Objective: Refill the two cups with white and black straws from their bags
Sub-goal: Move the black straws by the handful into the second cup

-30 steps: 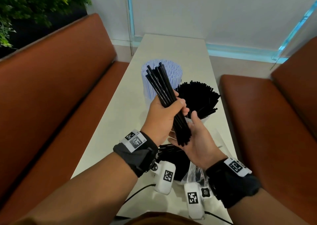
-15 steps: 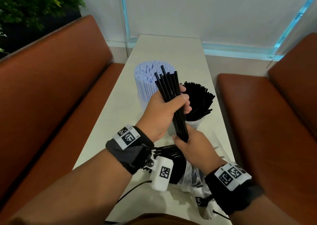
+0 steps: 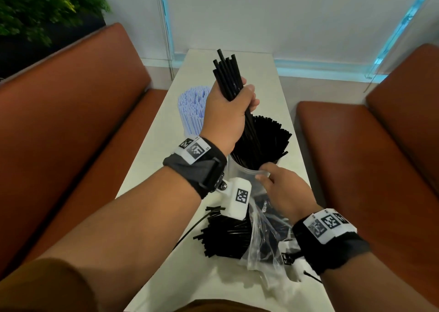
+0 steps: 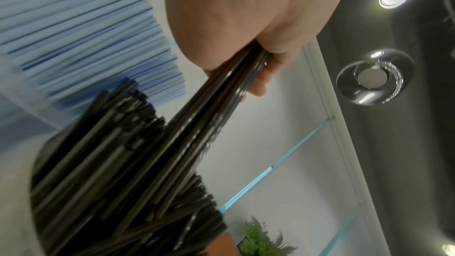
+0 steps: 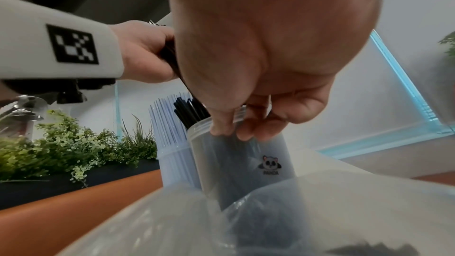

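My left hand (image 3: 237, 100) grips a bundle of black straws (image 3: 226, 74) almost upright. The bundle's lower ends dip among the black straws (image 3: 268, 135) that fill the clear plastic cup (image 3: 240, 171). My right hand (image 3: 262, 172) holds that cup at its near rim; in the right wrist view its fingertips (image 5: 222, 129) press the cup's wall (image 5: 246, 164) just under the rim. A second cup packed with white straws (image 3: 192, 107) stands to the left, touching the first. In the left wrist view the bundle (image 4: 221, 104) runs from my fist down into the cup's straws (image 4: 110, 163).
An open plastic bag (image 3: 263, 245) with loose black straws (image 3: 225, 235) spilling out lies on the narrow white table (image 3: 152, 169) near me. Brown benches (image 3: 71, 126) flank the table on both sides. A cable (image 3: 190, 231) trails by the bag.
My left hand carried the bundle forward and up over the black-straw cup, and its lower ends went in. My right hand let go of the bundle's bottom and took the cup's rim.
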`<state>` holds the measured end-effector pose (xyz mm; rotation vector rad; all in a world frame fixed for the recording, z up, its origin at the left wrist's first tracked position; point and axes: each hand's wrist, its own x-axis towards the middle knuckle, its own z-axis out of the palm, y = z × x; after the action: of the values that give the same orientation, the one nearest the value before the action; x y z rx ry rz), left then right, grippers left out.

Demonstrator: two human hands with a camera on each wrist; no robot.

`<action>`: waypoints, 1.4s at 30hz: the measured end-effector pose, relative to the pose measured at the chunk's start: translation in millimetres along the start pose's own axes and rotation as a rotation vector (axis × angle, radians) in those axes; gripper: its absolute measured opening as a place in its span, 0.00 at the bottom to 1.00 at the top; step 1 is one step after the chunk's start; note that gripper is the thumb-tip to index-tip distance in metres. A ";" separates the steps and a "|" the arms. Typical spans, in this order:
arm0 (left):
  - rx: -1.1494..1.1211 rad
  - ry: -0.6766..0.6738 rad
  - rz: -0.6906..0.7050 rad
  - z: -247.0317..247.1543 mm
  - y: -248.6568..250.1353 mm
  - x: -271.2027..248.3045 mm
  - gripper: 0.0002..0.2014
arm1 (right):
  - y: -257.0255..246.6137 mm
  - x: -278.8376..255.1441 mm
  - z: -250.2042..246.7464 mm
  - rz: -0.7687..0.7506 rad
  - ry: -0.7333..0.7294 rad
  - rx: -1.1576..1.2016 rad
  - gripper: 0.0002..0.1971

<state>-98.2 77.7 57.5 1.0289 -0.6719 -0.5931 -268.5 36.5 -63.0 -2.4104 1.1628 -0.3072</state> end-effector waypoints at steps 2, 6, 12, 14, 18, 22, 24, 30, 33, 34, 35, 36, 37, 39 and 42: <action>0.166 -0.013 0.020 -1.7 -10.6 -0.1 0.05 | 3.0 0.8 1.7 -0.009 0.011 0.010 0.07; 0.670 -0.180 -0.027 -13.8 -30.5 -3.8 0.09 | 4.6 3.6 3.9 -0.008 0.015 0.007 0.06; 0.877 -0.348 -0.053 -17.7 -30.4 -3.4 0.19 | 3.9 4.4 5.2 -0.001 0.020 0.009 0.05; 0.779 -0.329 -0.038 -16.8 -23.1 0.9 0.39 | 4.1 4.4 5.2 0.001 0.023 0.022 0.06; 0.715 -0.297 0.189 -7.8 -11.1 1.6 0.50 | 4.3 3.6 3.9 -0.015 0.032 0.011 0.07; 1.173 -0.590 0.381 -0.2 -25.7 -10.9 0.39 | 1.2 2.9 2.2 -0.008 0.017 -0.024 0.08; 1.327 -0.720 0.373 -2.6 -36.9 -14.2 0.37 | 0.1 2.7 1.7 0.003 0.021 0.001 0.08; 1.292 -0.655 0.701 8.8 -37.5 -15.7 0.37 | -0.4 0.5 2.9 -0.001 0.051 0.006 0.08; 1.627 -0.878 0.515 2.6 -50.1 -15.9 0.33 | 0.1 1.8 2.5 0.016 0.045 0.012 0.09; 1.646 -0.886 0.484 -1.7 -51.8 -14.2 0.31 | 0.6 2.4 2.2 0.015 0.039 0.026 0.07; 1.620 -0.851 0.512 -5.0 -52.3 -12.7 0.30 | 1.0 2.7 2.0 0.011 0.034 0.043 0.06; 1.574 -0.788 0.565 -7.0 -52.9 -13.0 0.30 | 1.1 3.0 2.2 0.005 0.034 0.054 0.05; 1.560 -0.745 0.583 -7.8 -54.0 -14.8 0.31 | 1.6 2.6 2.8 0.002 0.037 0.056 0.06; 1.658 -0.773 0.531 -11.1 -58.0 -18.8 0.33 | 0.0 2.3 2.5 0.004 0.039 0.043 0.06; 1.643 -0.819 0.463 -18.8 -50.4 -22.4 0.33 | -5.3 -1.0 -0.8 -0.012 0.040 0.018 0.06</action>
<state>-105.5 84.5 0.1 2.0131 -2.2376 0.1379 -265.8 40.0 -59.7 -2.4064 1.1584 -0.3699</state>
